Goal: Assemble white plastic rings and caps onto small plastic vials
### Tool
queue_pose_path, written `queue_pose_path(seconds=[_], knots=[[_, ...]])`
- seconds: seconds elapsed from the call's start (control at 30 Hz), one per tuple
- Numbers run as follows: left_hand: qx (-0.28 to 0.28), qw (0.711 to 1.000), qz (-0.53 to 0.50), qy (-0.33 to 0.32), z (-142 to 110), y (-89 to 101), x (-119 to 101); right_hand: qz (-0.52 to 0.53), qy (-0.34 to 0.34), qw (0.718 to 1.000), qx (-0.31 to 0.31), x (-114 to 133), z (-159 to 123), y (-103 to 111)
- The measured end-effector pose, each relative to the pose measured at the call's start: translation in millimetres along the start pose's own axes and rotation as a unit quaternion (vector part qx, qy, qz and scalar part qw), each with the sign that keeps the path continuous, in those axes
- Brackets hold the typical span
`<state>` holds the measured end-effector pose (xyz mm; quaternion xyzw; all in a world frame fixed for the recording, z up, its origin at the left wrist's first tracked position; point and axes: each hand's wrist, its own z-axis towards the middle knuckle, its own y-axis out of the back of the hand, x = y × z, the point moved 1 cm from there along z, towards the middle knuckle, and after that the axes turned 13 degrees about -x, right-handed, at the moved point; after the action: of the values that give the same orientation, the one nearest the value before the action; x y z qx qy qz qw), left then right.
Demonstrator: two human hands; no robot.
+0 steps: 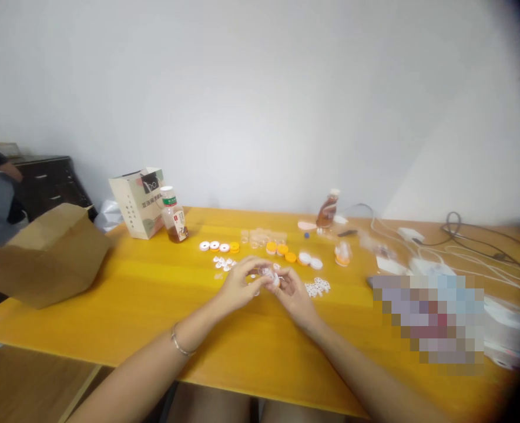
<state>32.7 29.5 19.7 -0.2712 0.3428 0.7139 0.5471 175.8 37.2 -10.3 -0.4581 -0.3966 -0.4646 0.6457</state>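
My left hand [244,282] and my right hand [294,294] meet over the middle of the table, fingers closed around a small white and clear plastic piece [269,275]. Its exact kind is partly hidden by the fingers. Beyond them stand white and orange round caps [219,247], more orange caps [281,249] and a pair of white caps [310,259]. Behind those is a cluster of small clear plastic cups [262,236]. Small white pieces [223,263] lie left of my left hand, and a pile of white ring-like pieces [318,286] lies beside my right hand.
An open brown paper bag [52,255], a printed carton bag [138,205] and a drink bottle [174,217] stand left. Another bottle [328,208] is at the back. Cables [422,247] and a blurred-out item [427,317] occupy the right. A person's hand [10,171] shows far left.
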Motion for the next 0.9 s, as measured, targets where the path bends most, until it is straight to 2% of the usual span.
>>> queue_pose_path(seconds=[0.17,0.33,0.57,0.9], knots=[[0.009,0.999,-0.029,0.024,-0.4,-1.2,-0.4,-0.002,0.010,1.000,0.008,-1.1,0.0,1.8],[-0.042,0.998,-0.017,0.032,-4.2,-4.2,-0.5,-0.006,0.026,1.000,0.002,-0.2,-1.8,-1.3],[-0.076,0.996,-0.017,0.034,-4.1,-4.6,-0.2,-0.030,0.050,0.998,-0.023,0.0,-1.8,-0.6],[-0.046,0.998,-0.014,0.027,-4.5,-4.1,-1.5,-0.029,0.059,0.998,-0.021,1.8,-3.2,-1.3]])
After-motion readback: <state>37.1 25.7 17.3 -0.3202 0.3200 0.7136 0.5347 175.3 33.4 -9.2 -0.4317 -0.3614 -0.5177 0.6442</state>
